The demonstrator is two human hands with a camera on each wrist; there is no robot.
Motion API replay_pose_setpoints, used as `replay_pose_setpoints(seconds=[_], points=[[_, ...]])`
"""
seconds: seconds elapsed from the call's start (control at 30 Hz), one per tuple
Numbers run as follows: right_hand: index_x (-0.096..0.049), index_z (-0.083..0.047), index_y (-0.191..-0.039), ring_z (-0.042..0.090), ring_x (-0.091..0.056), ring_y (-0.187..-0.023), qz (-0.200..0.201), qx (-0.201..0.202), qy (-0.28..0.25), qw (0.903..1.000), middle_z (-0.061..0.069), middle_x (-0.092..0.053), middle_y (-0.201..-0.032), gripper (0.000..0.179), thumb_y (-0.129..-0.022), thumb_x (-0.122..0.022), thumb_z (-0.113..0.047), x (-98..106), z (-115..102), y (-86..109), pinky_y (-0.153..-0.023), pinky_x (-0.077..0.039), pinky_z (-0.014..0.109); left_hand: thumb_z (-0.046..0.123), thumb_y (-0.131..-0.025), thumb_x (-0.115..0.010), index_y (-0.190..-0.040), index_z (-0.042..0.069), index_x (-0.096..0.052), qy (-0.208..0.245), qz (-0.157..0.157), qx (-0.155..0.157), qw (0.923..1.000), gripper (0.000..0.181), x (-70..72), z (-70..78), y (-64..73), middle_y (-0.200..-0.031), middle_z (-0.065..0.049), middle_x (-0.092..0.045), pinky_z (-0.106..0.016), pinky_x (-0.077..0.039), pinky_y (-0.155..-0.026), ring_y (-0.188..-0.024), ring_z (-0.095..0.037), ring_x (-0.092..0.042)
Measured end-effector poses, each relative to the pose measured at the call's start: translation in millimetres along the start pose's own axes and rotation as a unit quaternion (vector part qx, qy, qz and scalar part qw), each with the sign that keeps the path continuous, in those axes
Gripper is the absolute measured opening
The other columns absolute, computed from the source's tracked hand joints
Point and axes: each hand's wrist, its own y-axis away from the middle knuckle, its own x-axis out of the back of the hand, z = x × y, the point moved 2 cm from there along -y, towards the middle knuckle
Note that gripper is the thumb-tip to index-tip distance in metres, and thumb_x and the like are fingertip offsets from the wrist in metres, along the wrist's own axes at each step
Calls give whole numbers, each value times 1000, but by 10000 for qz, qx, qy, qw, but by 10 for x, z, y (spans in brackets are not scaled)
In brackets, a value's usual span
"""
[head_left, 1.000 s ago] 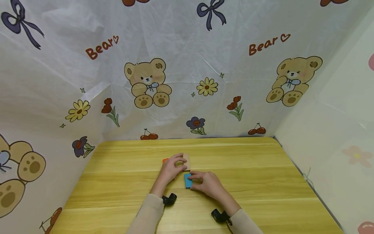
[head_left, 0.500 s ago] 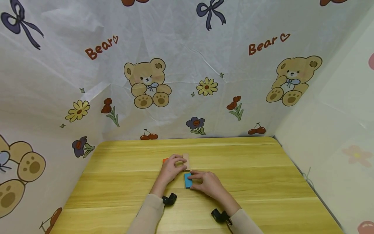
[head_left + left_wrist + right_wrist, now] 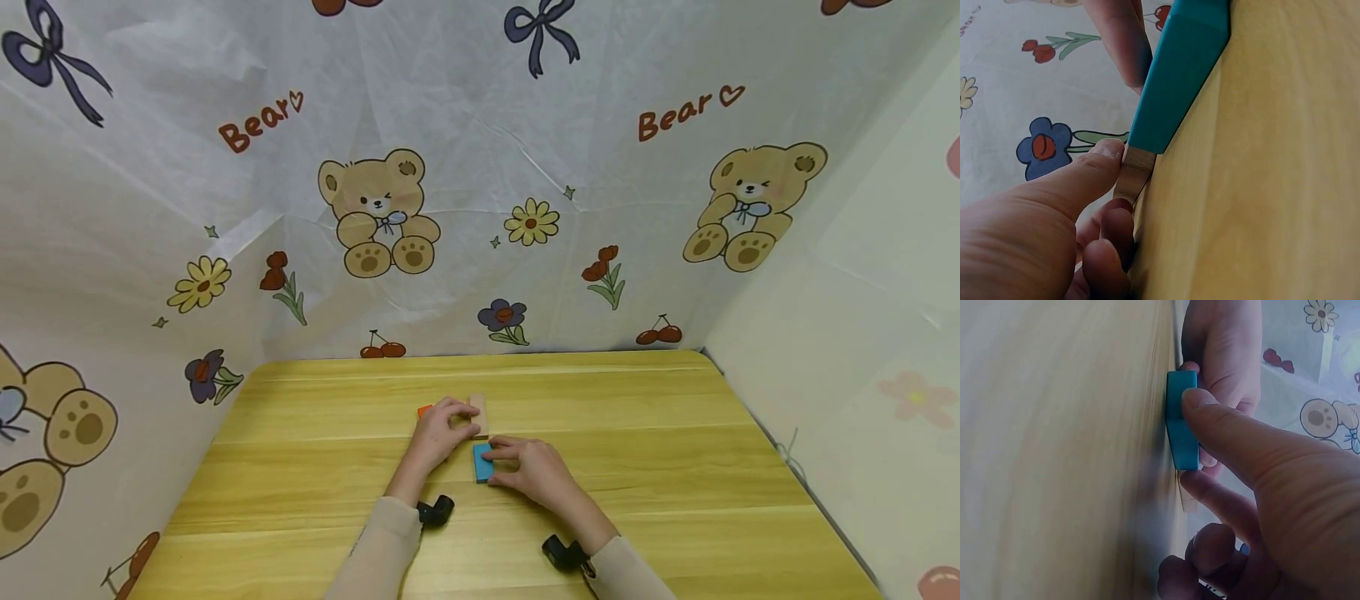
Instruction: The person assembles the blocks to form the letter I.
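Observation:
Slightly left of the table's middle, my left hand (image 3: 441, 432) pinches a plain wooden block (image 3: 480, 417) from its left side. The left wrist view has the thumb and fingertips at the wood's edges (image 3: 1136, 172). Closer to me lies a blue block (image 3: 482, 463), its far end close to the wooden one. My right hand (image 3: 531, 468) holds it from the right. In the right wrist view, the thumb presses the blue block's (image 3: 1182, 419) side and a finger meets one end. An orange piece (image 3: 423, 411) peeks out behind the left hand, mostly hidden.
Both hands work on a yellow wood-grain table (image 3: 637, 417). A white bear-print sheet (image 3: 480, 275) hangs along its far edge, with more sheeting at left and right. Black wrist cameras (image 3: 437, 511) sit at both cuffs. A thin cord (image 3: 791, 458) hangs by the right edge.

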Motion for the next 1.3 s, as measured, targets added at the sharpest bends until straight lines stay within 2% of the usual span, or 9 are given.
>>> replay_pose_setpoints(seconds=[0.2,0.4,0.73,0.9,1.07,1.3], points=[[-80,-28,-126,27,-73,-123,18,54,234,9997,-1,-72,-141,36,-92,-83,-39,-2,-13,-1,-93,-60,48,30,-95,-82,-116,21,-81,89,-3,33,10000,23,2,9,9,-109,2,-74,-36,-52,-85,-94,-15,-64],[-81,-29,-125,26,-75,-116,141,117,517,9985,-1,-76,-135,36,-91,-83,-41,2,-31,5,-85,-61,42,27,-95,-82,-115,19,-81,161,-22,0,9999,22,-1,10,1,-95,5,-71,-31,-51,-81,-84,-11,-60],[-82,-28,-122,21,-78,-108,358,218,721,9965,-5,-79,-125,34,-91,-83,-41,-6,-42,2,-77,-61,34,26,-95,-82,-116,18,-81,239,-66,53,9997,23,-19,-16,-29,-92,6,-71,-29,-51,-81,-82,-8,-60],[-83,-27,-122,21,-79,-102,466,224,796,9955,-3,-80,-124,35,-90,-83,-41,-9,-63,-6,-67,-57,26,26,-95,-81,-116,18,-81,334,-86,129,9993,22,-20,-2,-25,-91,6,-73,-31,-52,-82,-83,-9,-62],[-83,-27,-121,21,-79,-96,506,184,827,9951,-2,-80,-124,34,-90,-83,-42,-14,-73,-13,-56,-44,19,26,-95,-81,-117,18,-81,403,-103,197,9989,23,-25,-4,-20,-91,6,-75,-30,-52,-80,-83,-9,-64],[-82,-28,-122,20,-78,-88,554,167,850,9947,-2,-80,-125,35,-90,-83,-41,-15,-83,-12,-52,-38,18,29,-94,-83,-115,19,-82,442,-126,221,9987,24,-29,-16,-17,-89,7,-75,-31,-53,-80,-82,-8,-65]])
